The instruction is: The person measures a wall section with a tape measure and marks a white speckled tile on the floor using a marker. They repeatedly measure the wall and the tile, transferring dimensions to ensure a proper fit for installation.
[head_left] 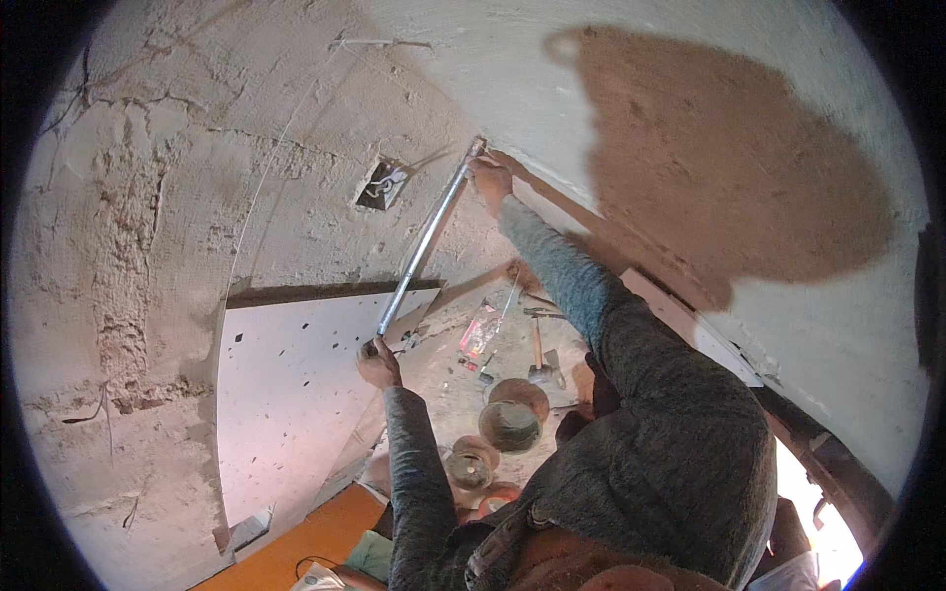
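Note:
A long, narrow silver metal bar (426, 246) runs slantwise from the upper corner between two rough walls down to the edge of a white, dark-speckled slab (296, 384). My right hand (490, 185) is closed around or against its upper end, close to the corner. The lower end meets my left hand (377, 366), whose fingers are curled there beside a small dark part. That end lies in front of the slab's upper area. My left fingers are partly hidden, and the bar's exact kind is unclear.
An open wall box (379, 185) with loose wires sits left of the bar. Below lie a hammer (540, 369), a round bucket (510, 424), a smaller round container (469, 469) and a red-and-white packet (480, 330). An orange board (325, 537) lies at lower left.

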`<state>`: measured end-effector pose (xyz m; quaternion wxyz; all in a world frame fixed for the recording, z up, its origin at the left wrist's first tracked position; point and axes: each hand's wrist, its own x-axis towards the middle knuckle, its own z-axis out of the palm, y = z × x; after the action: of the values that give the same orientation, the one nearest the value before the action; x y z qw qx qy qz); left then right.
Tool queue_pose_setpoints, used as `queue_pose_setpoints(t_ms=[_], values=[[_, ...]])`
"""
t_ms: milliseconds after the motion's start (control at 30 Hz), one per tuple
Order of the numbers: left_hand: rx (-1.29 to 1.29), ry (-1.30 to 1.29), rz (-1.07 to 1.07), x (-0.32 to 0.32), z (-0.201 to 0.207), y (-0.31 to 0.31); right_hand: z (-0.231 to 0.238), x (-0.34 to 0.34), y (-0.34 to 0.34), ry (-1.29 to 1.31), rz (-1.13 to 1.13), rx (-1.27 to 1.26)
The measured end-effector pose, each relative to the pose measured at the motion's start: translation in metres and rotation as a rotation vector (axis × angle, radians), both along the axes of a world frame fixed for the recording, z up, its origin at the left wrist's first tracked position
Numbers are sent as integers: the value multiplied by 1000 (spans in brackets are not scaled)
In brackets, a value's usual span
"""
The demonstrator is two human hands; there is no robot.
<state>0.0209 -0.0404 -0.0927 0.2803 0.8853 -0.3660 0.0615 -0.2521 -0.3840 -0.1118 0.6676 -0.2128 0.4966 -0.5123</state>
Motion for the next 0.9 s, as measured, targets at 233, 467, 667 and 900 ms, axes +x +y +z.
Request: queue_pose_setpoints(t_ms=[233, 467, 667, 900], values=[[53, 45, 48, -8, 5, -4, 1, -4, 2, 48, 37, 33], [10, 60, 17, 6, -7, 3, 9, -4, 2, 5, 34, 34], [18, 21, -25, -3, -2, -5, -7, -3, -5, 4, -60, -52], [32, 65, 18, -8, 3, -4, -5, -5, -1, -125, 1, -5]])
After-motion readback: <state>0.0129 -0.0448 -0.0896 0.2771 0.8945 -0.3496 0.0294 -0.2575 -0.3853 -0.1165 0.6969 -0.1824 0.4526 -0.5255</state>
